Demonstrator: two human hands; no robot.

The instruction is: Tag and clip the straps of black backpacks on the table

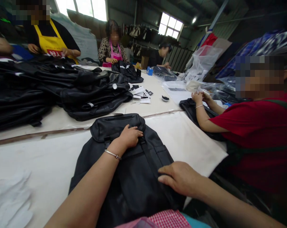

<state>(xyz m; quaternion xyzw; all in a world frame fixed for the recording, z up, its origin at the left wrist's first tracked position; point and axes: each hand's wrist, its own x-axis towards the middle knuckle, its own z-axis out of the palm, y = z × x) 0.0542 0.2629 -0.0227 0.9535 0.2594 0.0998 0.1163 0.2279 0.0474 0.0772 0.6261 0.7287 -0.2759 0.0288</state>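
Observation:
A black backpack [134, 164] lies flat on the white table [39, 158] right in front of me, its top flap pointing away. My left hand [129, 136], with a thin bracelet on the wrist, rests on the upper part of the backpack near the flap; its fingers are curled onto a strap or buckle there. My right hand [178, 178] lies flat on the backpack's right side with the fingers stretched out and pressed on the fabric.
A heap of black bags [62, 88] fills the table's far left. Paper tags [140, 93] and a small black item [165, 98] lie beyond. A person in red [257, 133] sits at right handling another black bag; several more people work at the far end.

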